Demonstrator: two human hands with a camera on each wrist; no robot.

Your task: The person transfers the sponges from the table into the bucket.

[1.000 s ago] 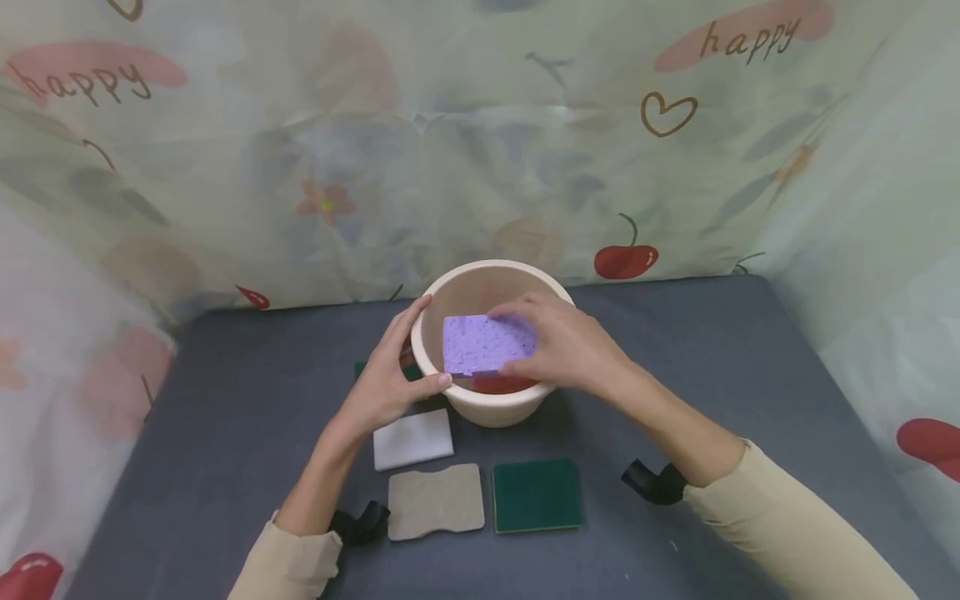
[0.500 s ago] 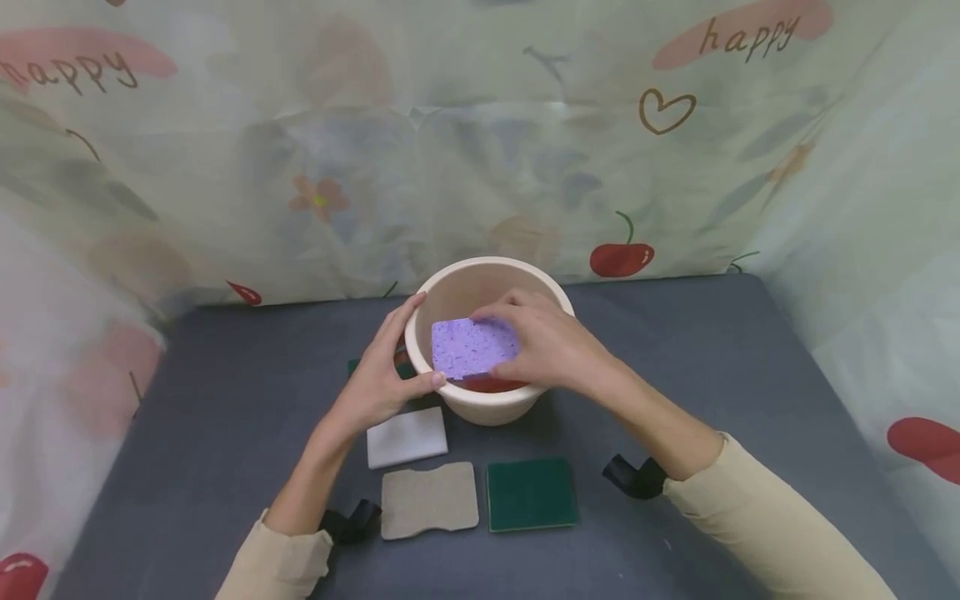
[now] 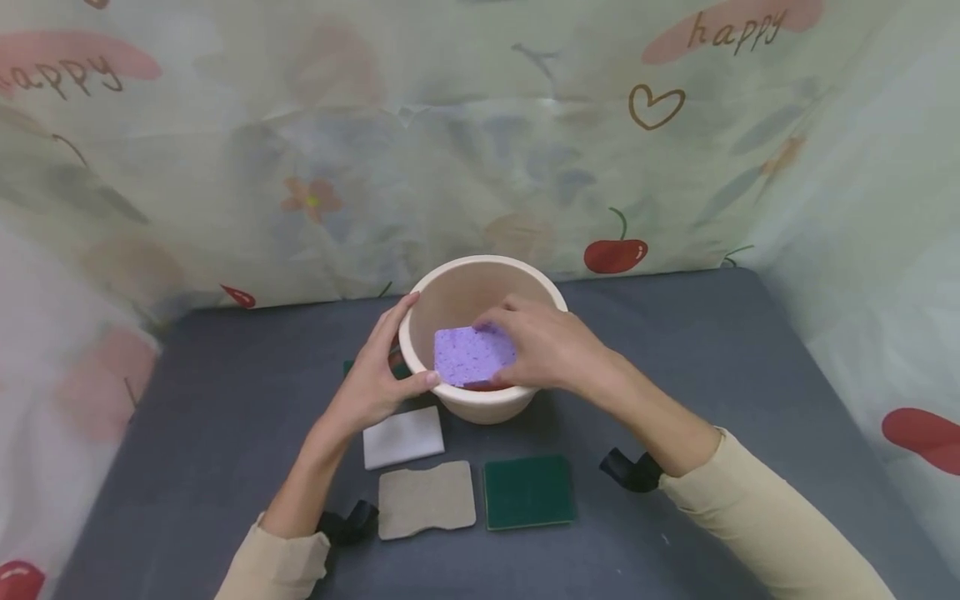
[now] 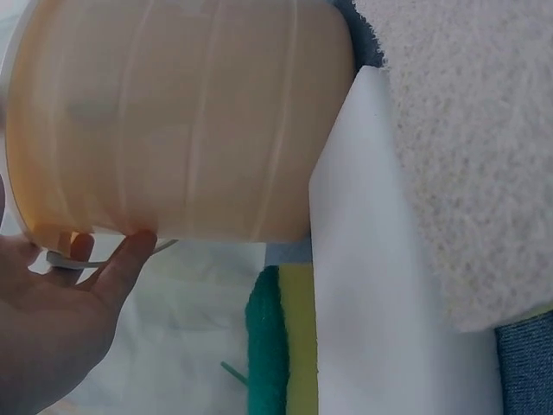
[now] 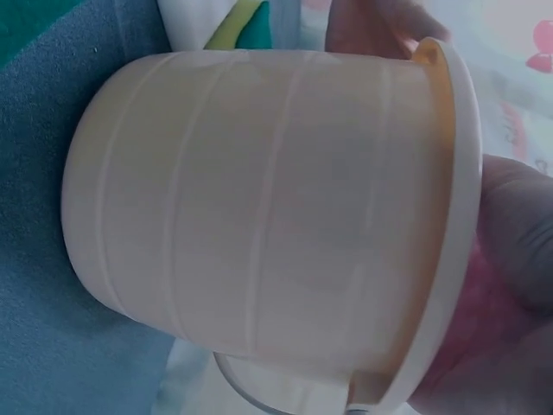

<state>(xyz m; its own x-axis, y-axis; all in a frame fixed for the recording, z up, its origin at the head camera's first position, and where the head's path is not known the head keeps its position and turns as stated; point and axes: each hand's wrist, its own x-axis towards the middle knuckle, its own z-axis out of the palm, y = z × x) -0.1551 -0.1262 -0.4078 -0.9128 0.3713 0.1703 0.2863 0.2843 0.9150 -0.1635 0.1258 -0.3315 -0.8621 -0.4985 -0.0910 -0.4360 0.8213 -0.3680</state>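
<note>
A cream plastic bucket (image 3: pixel 483 410) stands upright on the dark cloth. My left hand (image 3: pixel 367 387) holds its left rim, thumb at the front edge and fingers along the outer wall; in the left wrist view those fingers are by the thin wire handle (image 4: pixel 95 264). A speckled purple sponge (image 3: pixel 468 354) is pinched in my right hand (image 3: pixel 543 346), inside the bucket's mouth. Below the sponge, something red (image 3: pixel 489 387) shows in the bucket, mostly hidden. In the right wrist view, the bucket rim covers part of the right hand (image 5: pixel 510 285).
In front of the bucket lie a white foam block (image 3: pixel 405 437), a beige sponge (image 3: pixel 427 500) with notched sides and a dark green scouring sponge (image 3: pixel 528 492). Another green and yellow sponge (image 4: pixel 281 341) is behind the left hand. Patterned curtain (image 3: pixel 450 167) hangs behind the table.
My right hand has lowered the purple sponge a little deeper into the bucket, and less of the red shows. The left hand keeps its hold on the rim. The head view has shifted slightly.
</note>
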